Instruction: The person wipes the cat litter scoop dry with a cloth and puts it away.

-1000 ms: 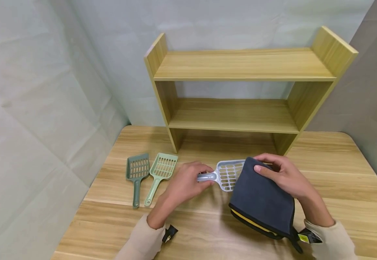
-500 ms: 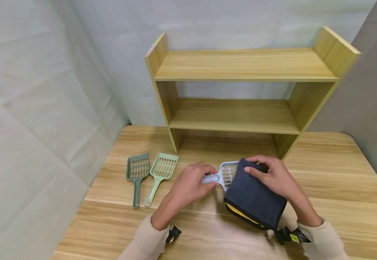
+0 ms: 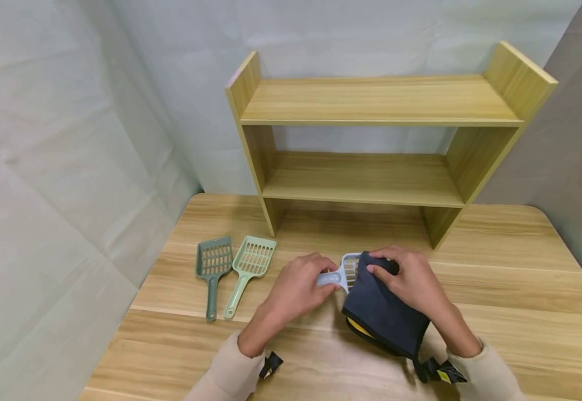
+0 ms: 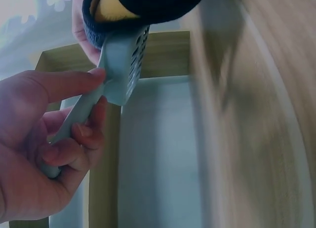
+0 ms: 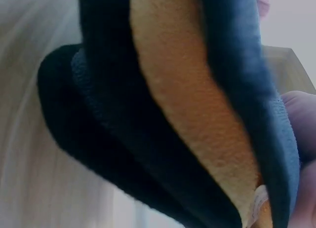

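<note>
My left hand (image 3: 301, 284) grips the handle of a light blue slotted litter scoop (image 3: 350, 270), held above the table with its head to the right. In the left wrist view, thumb and fingers wrap that handle. My right hand (image 3: 408, 278) pinches a folded dark grey cloth (image 3: 386, 312) with a yellow inner side and black edging. The cloth covers much of the scoop's slotted head and hangs down toward me. Up close in the right wrist view, the cloth's layers (image 5: 187, 90) fill most of the picture, hiding the scoop.
A dark green litter scoop (image 3: 213, 273) and a pale green litter scoop (image 3: 249, 270) lie side by side on the left of the wooden table (image 3: 170, 345). Behind my hands stands a wooden shelf (image 3: 371, 192) with two boards. Pale sheeting (image 3: 70, 167) hangs around the table.
The cloth and my right hand have moved left over the scoop, covering more of its slotted head. My left hand has shifted slightly right with the scoop.
</note>
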Demonstrator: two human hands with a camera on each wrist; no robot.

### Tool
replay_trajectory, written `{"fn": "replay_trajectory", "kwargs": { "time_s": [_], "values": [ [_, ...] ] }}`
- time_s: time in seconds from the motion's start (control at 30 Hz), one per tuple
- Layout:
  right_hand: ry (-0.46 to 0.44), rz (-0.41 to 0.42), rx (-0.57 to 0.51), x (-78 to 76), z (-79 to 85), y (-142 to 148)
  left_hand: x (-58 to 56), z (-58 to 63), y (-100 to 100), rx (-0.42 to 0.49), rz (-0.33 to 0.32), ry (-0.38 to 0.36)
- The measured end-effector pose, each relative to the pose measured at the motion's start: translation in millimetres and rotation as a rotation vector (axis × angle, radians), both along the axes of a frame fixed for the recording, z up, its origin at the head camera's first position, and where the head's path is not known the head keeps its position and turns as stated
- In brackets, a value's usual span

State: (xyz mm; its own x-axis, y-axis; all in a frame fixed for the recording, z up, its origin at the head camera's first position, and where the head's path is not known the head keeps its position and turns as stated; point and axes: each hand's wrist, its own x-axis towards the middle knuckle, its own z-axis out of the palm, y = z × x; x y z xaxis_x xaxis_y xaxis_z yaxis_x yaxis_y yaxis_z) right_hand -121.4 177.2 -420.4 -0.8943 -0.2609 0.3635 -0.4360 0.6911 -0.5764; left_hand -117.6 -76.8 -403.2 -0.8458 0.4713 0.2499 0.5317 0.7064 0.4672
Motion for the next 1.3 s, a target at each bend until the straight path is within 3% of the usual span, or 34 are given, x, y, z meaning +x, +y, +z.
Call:
{"fn": "replay_trajectory", "kwargs": {
  "time_s": [0.47,0.9,1.3],
  "values": [
    [-0.057,0.129,-0.024,2.5,-2.0,-5.7,0.4,-4.6,5.2,-0.028,0.005,-0.007],
    [0.005,-0.002,0.078,2.4,7.3,6.0,-2.4,1.2,-3.1,0.021,0.020,-0.039],
    [-0.014,0.004,0.053,2.7,16.9,16.0,-6.7,5.5,-14.7,0.051,0.002,-0.028]
  ]
}}
